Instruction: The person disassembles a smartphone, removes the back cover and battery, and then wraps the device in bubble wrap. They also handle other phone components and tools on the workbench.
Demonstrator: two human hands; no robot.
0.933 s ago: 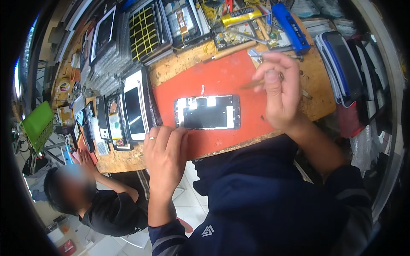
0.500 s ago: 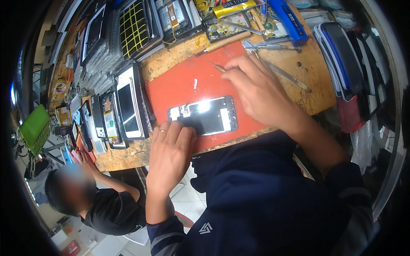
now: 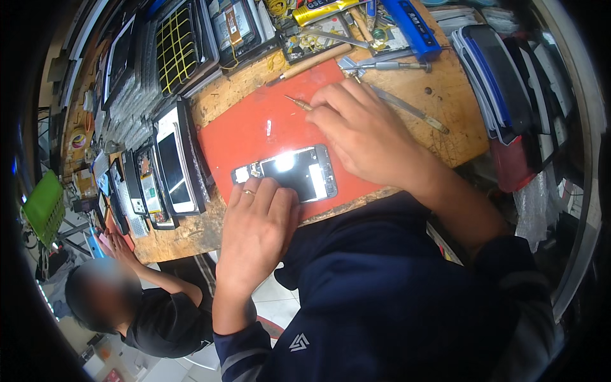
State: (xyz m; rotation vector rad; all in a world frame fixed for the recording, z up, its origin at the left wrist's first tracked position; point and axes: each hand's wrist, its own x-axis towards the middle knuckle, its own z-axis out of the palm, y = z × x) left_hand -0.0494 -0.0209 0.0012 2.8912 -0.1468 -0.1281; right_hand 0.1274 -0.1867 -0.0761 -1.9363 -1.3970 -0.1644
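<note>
A black phone screen assembly (image 3: 285,177) with white patches and bright light reflected on it lies face-down or opened on a red mat (image 3: 235,134); which side is up I cannot tell. My left hand (image 3: 259,213), a ring on one finger, has its fingers closed together over the near-left edge of the assembly. Above the mat's right side, my right hand (image 3: 356,124) pinches a slim precision screwdriver (image 3: 299,103), its thin tip pointing left, away from the assembly. A small white strip (image 3: 268,127) lies on the mat between the tool and the assembly.
Phones (image 3: 175,159) and wrapped stacks (image 3: 130,95) line the left. Along the back are a wooden-handled tool (image 3: 318,62), a yellow tube (image 3: 324,9), a blue tool (image 3: 414,32) and tweezers (image 3: 414,109). Phone covers (image 3: 493,83) stand right. Another person (image 3: 153,305) sits at left.
The whole view has shifted, moving the bench leftward in the picture. My left fingers have slid right along the assembly's near edge. My right hand still grips the screwdriver.
</note>
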